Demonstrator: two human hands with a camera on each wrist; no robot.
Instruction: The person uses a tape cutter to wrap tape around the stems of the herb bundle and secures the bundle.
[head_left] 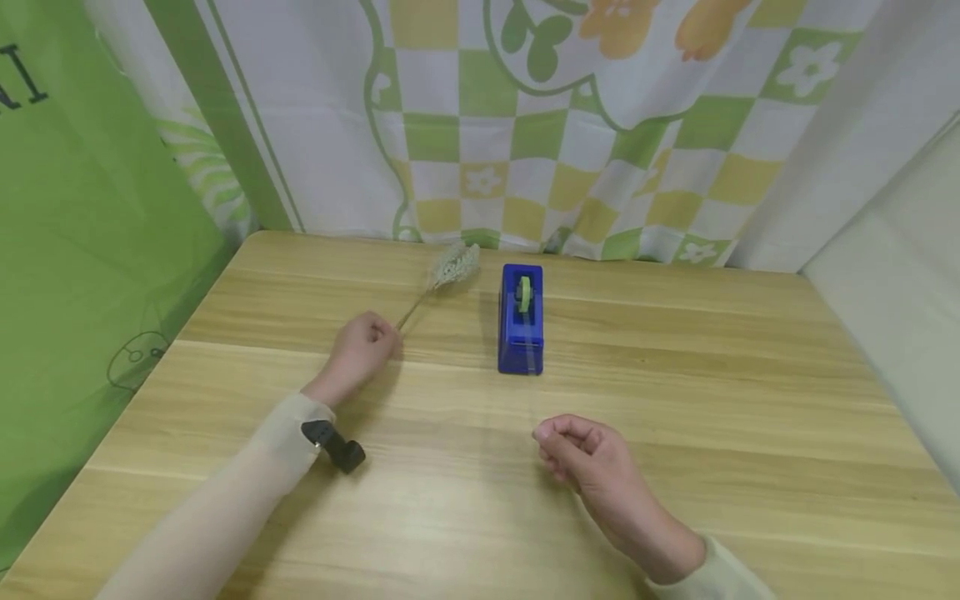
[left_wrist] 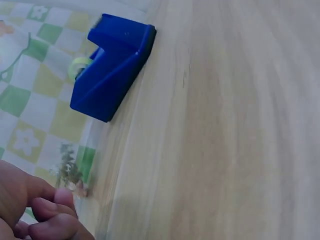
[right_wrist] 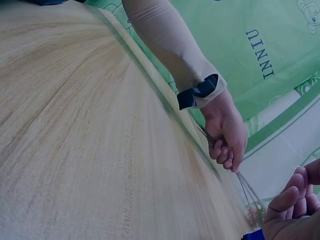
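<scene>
My left hand (head_left: 363, 354) grips the thin stems of a dried flower sprig (head_left: 453, 265), its pale fluffy head pointing away towards the curtain. The stems (right_wrist: 246, 189) run out past both sides of that fist in the right wrist view. A blue tape dispenser (head_left: 521, 357) stands on the table right of the sprig, with a yellow-green tape roll (head_left: 525, 294) in it. From its front a strip of clear tape (head_left: 531, 357) runs towards me, very faint against the wood. Thumb and forefinger of my right hand (head_left: 600, 479) pinch the tape's end, nearer to me than the dispenser.
Both hands are over a wooden table (head_left: 735, 400). A checked, flowered curtain (head_left: 555, 167) hangs along its back edge, and green cloth (head_left: 75, 208) hangs at the left. A dark strap (head_left: 333, 446) is round the left wrist. A pale wall (head_left: 900, 258) borders the right side.
</scene>
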